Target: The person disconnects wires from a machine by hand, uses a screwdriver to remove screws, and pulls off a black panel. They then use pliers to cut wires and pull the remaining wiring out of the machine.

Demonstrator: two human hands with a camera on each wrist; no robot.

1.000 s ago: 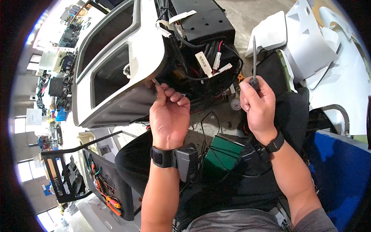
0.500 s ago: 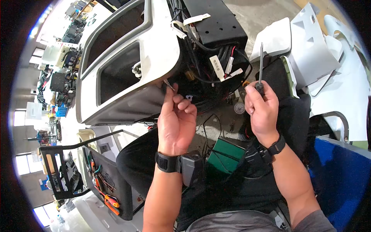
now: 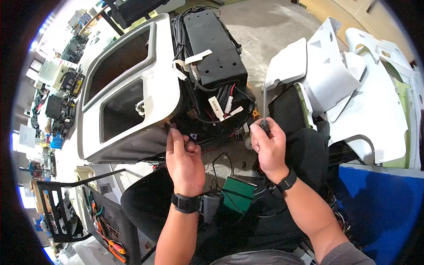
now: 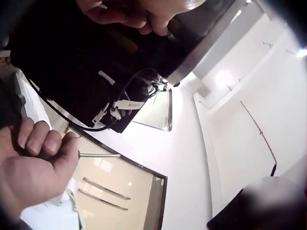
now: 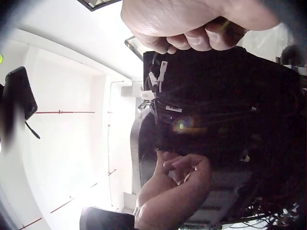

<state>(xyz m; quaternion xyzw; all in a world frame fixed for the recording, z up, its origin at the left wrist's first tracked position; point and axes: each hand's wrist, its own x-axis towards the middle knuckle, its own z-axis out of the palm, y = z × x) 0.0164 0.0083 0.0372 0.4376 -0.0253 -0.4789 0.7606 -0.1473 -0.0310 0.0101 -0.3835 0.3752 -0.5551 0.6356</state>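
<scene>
Under the lower right corner of a pale moulded panel (image 3: 164,95), my left hand (image 3: 185,165) pinches a small metal fastener (image 3: 169,123) between thumb and fingertips. Its remaining fingers are loosely curled. In the right wrist view, the left hand (image 5: 175,189) reaches up against the dark underside of the unit. My right hand (image 3: 270,148) grips the dark handle of a screwdriver (image 3: 265,104), its shaft pointing up and away from me, apart from the panel. The screwdriver shaft (image 4: 98,155) also sticks out past the right thumb in the left wrist view.
Labelled cables (image 3: 215,108) hang beside a black metal box (image 3: 216,53) near the left hand. White plastic parts (image 3: 327,66) stand at the right, above a blue panel (image 3: 380,198). A green box (image 3: 237,194) lies below, and pliers (image 3: 115,247) lie at lower left.
The head view has shifted, so both hands and the unit appear further left and lower. The left fingers remain at the panel's corner, and the right hand still holds the screwdriver upright.
</scene>
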